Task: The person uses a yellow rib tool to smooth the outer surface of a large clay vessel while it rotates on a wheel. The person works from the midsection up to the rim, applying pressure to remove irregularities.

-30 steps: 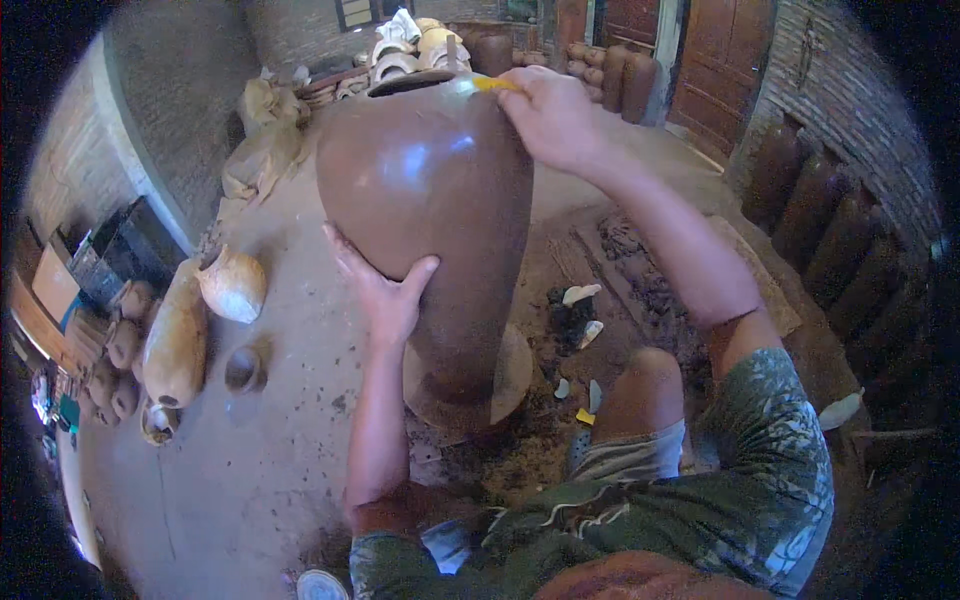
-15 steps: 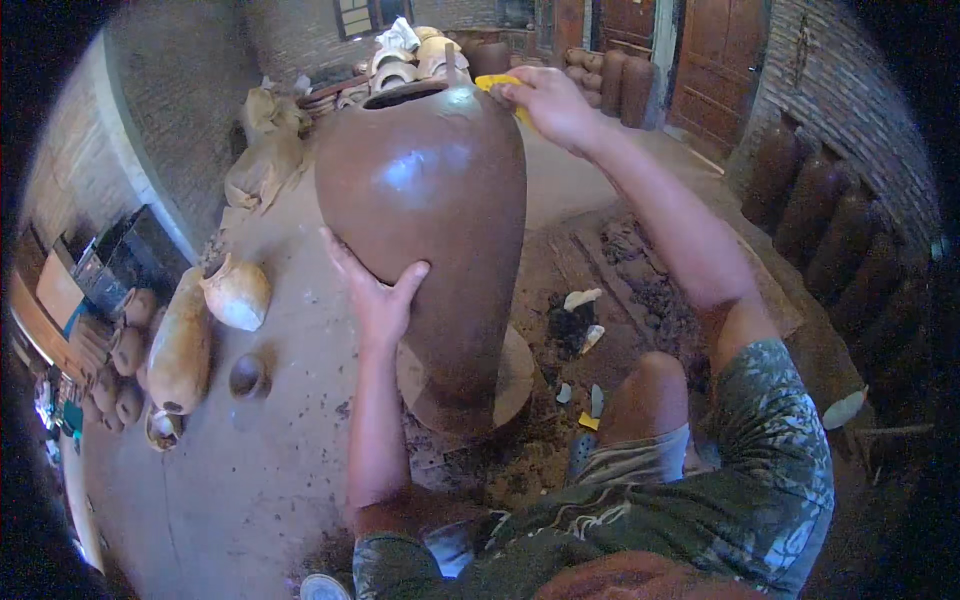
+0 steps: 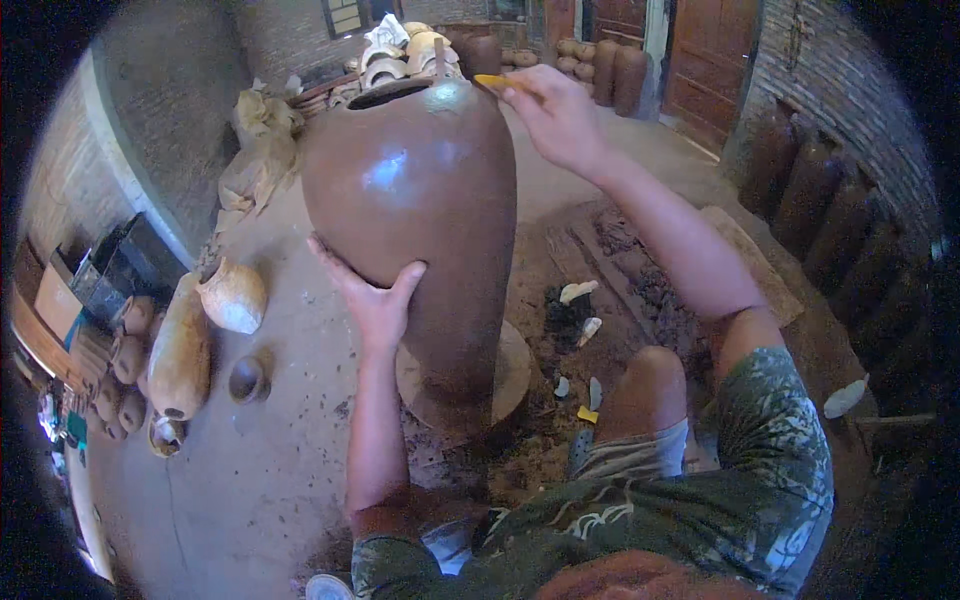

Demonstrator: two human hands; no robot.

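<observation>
A tall brown clay jar (image 3: 420, 190) with a wet sheen stands upright on a round base (image 3: 515, 370) in front of me. Against the jar's lower left side my left hand (image 3: 372, 298) lies with its thumb spread from the fingers, which curve around the wall. Up by the right shoulder, just below the rim, my right hand (image 3: 555, 108) pinches a thin yellow scraper (image 3: 492, 81). The scraper is at the jar's upper right edge; whether it touches the clay I cannot tell. The jar's dark mouth faces up, its inside mostly hidden.
On the floor at left lie a long tan jar (image 3: 180, 360), a pale pot (image 3: 233, 296) and a small brown bowl (image 3: 247, 380). Dark clay scraps (image 3: 660, 290) and a yellow piece (image 3: 588, 414) lie at right. Tall dark jars (image 3: 815, 210) line the right wall.
My right hand has turned the yellow scraper, so it now shows nearly edge-on by the jar's shoulder. The left hand keeps its place on the jar. The whole view has shifted slightly.
</observation>
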